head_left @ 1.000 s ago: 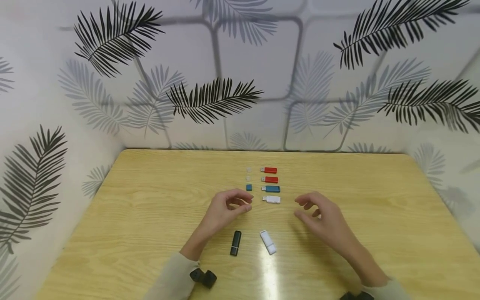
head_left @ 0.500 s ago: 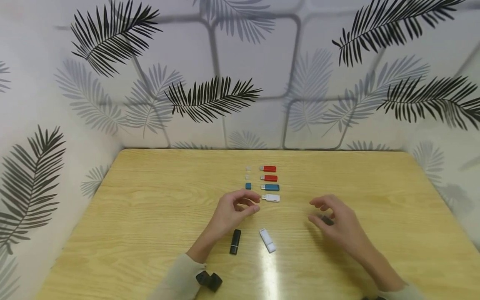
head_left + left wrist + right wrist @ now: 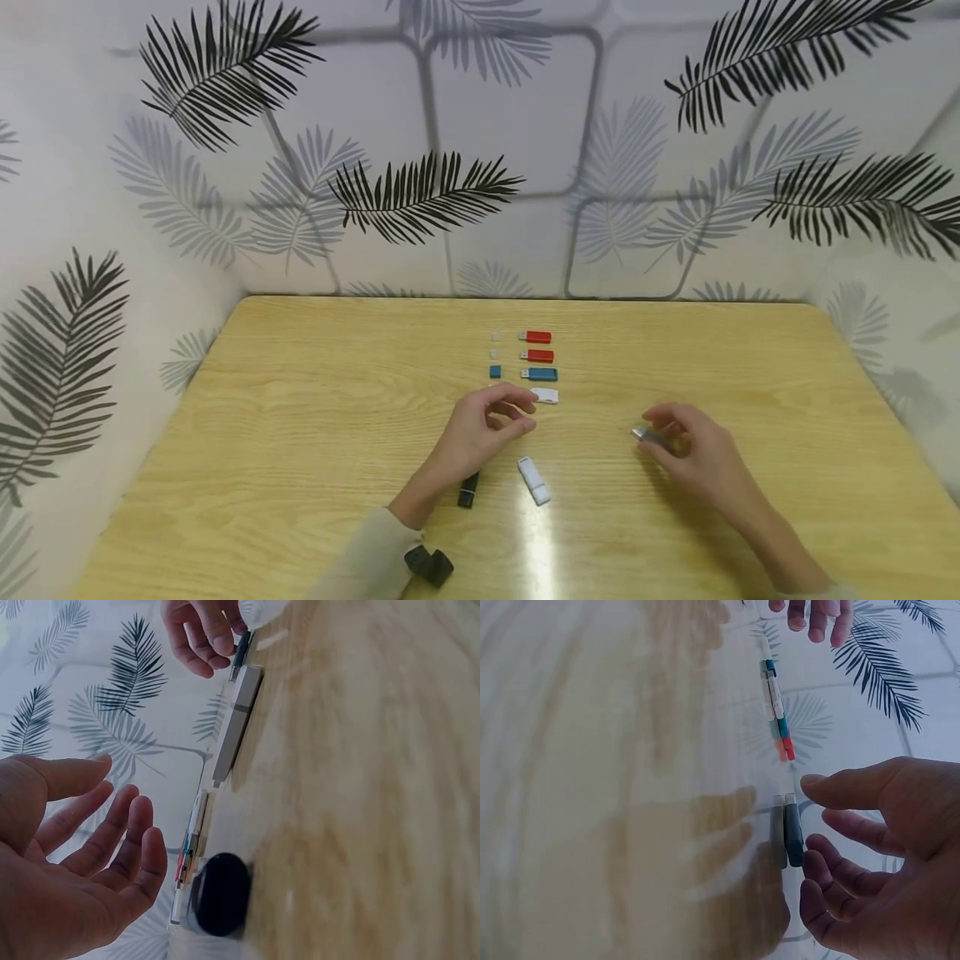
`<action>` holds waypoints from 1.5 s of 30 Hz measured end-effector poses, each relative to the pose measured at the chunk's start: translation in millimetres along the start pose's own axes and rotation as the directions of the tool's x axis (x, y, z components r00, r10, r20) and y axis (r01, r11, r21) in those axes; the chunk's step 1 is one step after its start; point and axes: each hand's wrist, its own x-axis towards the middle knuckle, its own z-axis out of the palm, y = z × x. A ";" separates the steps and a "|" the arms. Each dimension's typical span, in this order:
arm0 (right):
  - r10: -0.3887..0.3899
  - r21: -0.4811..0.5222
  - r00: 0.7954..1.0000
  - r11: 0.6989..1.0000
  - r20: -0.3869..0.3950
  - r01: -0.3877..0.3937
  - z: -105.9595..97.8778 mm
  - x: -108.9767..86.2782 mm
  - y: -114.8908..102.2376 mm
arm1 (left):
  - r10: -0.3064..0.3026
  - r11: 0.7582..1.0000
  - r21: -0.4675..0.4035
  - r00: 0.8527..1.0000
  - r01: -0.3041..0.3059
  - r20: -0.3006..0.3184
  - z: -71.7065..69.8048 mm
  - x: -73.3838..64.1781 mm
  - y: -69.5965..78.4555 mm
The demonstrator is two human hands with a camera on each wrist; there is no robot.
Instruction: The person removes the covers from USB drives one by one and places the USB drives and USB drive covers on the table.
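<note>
My left hand hovers with loosely bent fingers and holds nothing. It partly covers a black capped USB stick and the plug end of an uncapped white USB stick. A dark USB stick with a bare silver plug lies on the table by my right hand. In the right wrist view the right thumb stands apart from that stick; the other fingers are close to it, and whether one touches is unclear. Between the hands lies a capped white USB stick.
Above the white stick lie an uncapped blue USB stick and two red ones, the nearer red stick and the farther red stick. Left of them are a blue cap and two clear caps. A leaf-patterned backdrop borders the wooden table.
My right hand has drawn back to the right and nearer, uncovering the dark stick. My left hand has moved right, coming over part of the black stick and the white stick's plug.
</note>
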 end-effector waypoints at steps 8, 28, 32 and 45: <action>0.128 -0.032 0.986 0.992 0.102 -0.126 -3.2 -2.5 3.1 | 0.022 1.000 0.011 1.000 -0.022 0.012 7.2 -1.5 0.7; 0.060 0.059 0.993 0.996 0.104 -0.066 -2.3 -2.5 -6.5 | 0.035 0.999 -0.015 0.996 -0.034 0.076 37.6 13.0 7.5; 0.047 0.103 0.993 0.993 0.112 -0.058 -2.3 1.0 -12.0 | 0.027 0.999 -0.025 0.996 -0.024 0.086 42.4 15.4 9.8; -0.045 0.199 0.996 0.980 0.076 0.029 1.1 6.8 -33.7 | 0.005 0.996 -0.090 0.994 0.005 0.113 56.5 19.3 8.3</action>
